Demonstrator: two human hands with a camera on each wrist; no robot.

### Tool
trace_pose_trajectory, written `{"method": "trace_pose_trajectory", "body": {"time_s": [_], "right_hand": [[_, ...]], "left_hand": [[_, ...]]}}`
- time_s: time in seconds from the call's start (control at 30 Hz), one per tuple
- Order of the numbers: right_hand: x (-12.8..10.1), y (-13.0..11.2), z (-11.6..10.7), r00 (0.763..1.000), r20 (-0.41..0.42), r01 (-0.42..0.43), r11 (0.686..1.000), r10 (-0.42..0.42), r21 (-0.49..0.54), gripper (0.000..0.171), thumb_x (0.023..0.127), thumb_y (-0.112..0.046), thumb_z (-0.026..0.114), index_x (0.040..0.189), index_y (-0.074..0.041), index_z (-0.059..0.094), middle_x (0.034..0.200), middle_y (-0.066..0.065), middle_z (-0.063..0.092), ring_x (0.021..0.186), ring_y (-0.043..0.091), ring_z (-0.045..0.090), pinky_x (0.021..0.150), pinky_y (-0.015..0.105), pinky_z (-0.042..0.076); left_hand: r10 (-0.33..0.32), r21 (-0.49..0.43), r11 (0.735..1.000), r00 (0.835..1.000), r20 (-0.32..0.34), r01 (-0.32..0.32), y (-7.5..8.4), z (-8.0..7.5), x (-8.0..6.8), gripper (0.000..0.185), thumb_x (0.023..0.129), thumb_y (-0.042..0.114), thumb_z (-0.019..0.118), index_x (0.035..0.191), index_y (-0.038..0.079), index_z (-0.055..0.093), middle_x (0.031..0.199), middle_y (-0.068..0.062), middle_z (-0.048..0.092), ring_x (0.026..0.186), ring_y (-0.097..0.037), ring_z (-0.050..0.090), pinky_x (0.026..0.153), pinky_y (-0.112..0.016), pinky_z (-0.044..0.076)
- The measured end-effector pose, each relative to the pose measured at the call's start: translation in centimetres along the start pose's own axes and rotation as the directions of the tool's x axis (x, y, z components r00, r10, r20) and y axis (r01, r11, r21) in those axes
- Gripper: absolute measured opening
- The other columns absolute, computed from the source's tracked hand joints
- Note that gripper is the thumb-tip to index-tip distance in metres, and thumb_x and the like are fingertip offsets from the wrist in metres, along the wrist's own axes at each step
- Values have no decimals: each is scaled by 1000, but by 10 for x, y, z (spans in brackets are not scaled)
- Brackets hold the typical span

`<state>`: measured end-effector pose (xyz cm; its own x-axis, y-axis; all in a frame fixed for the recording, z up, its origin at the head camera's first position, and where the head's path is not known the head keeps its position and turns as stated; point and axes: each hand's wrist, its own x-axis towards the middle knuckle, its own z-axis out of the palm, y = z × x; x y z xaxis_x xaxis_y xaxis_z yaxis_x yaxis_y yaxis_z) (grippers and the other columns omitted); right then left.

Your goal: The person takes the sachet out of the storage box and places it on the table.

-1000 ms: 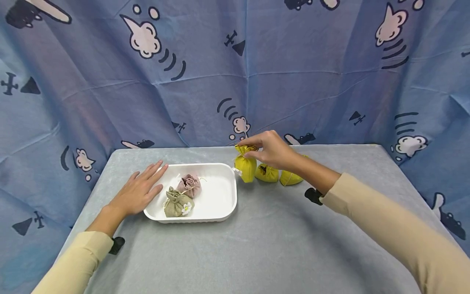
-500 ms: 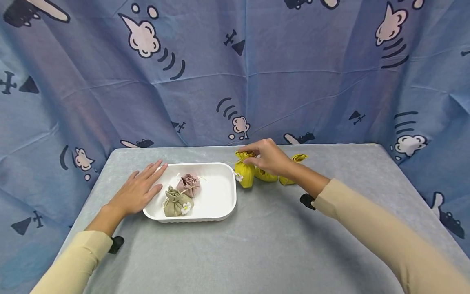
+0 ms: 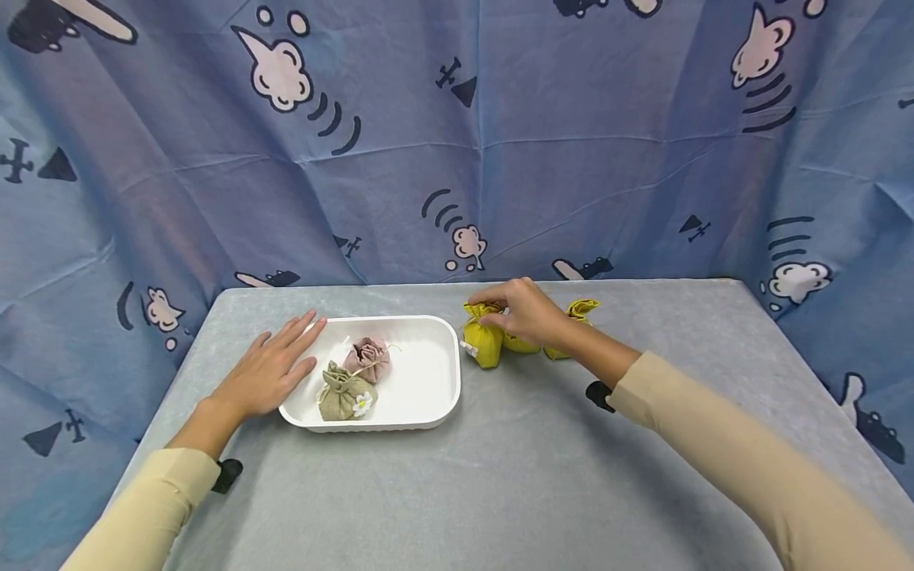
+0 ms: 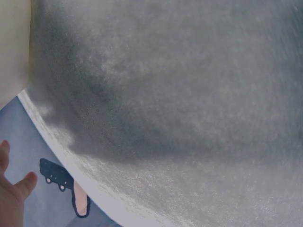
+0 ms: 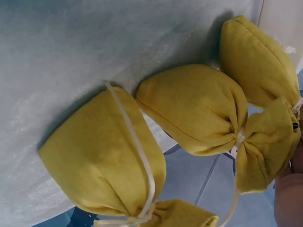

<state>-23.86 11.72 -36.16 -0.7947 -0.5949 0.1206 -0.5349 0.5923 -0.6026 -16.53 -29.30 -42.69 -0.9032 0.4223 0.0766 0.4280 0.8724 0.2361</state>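
Note:
My right hand pinches the gathered neck of a yellow drawstring pouch with a small white flower, just right of the white tray. In the right wrist view that pouch stands at the upper right, its base against the table. Beside it in a row are a middle yellow pouch and another yellow pouch with a pale cord. At the tray's left end, my left hand rests over the rim, fingers straight. A green pouch with a white daisy and a pink pouch lie in the tray.
A grey cloth-like surface covers the table. Behind its far edge hangs a blue printed curtain. The tray's right half shows bare white bottom. In the left wrist view, mostly grey tabletop shows.
My right hand has come down and slightly nearer with the pinched yellow pouch, then shifted a little right, close to the middle pouch. My left hand and the tray stay put.

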Motion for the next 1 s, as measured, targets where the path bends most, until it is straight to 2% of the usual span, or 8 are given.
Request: {"method": "trace_pose_trajectory", "body": {"time_s": [0.4, 0.6, 0.77, 1.0], "right_hand": [[-2, 3, 2, 999, 11, -33, 999, 33, -4, 35, 86, -3, 77, 120, -6, 72, 118, 8, 71, 106, 24, 67, 92, 39, 55], [-1, -1, -2, 998, 31, -45, 999, 46, -12, 42, 85, -7, 79, 125, -5, 69, 122, 8, 70, 111, 25, 66, 95, 40, 53], [1, -9, -10, 1000, 25, -11, 1000, 12, -25, 46, 84, -11, 80, 128, -4, 67, 126, 9, 68, 116, 27, 64, 98, 45, 51], [7, -28, -16, 999, 26, 46, 999, -45, -13, 49, 85, -14, 81, 130, -6, 66, 129, 7, 67, 118, 24, 63, 98, 43, 51]], "left_hand": [[-8, 1, 1000, 1000, 8, 8, 1, -1, 0, 60, 105, 26, 46, 160, 13, 24, 165, -14, 19, 146, -45, 24, 108, -72, 21], [-8, -2, 1000, 1000, 5, 8, 1, -1, 0, 60, 105, 26, 46, 160, 13, 24, 165, -14, 19, 146, -45, 24, 108, -72, 21], [-8, 4, 1000, 1000, 7, 8, 1, 0, 0, 60, 105, 27, 45, 160, 15, 22, 166, -11, 16, 146, -45, 24, 108, -72, 21], [0, 8, 1000, 1000, 0, 0, -1, 0, 0, 60, 105, 28, 44, 160, 14, 23, 166, -10, 16, 145, -45, 25, 108, -72, 22]]}}
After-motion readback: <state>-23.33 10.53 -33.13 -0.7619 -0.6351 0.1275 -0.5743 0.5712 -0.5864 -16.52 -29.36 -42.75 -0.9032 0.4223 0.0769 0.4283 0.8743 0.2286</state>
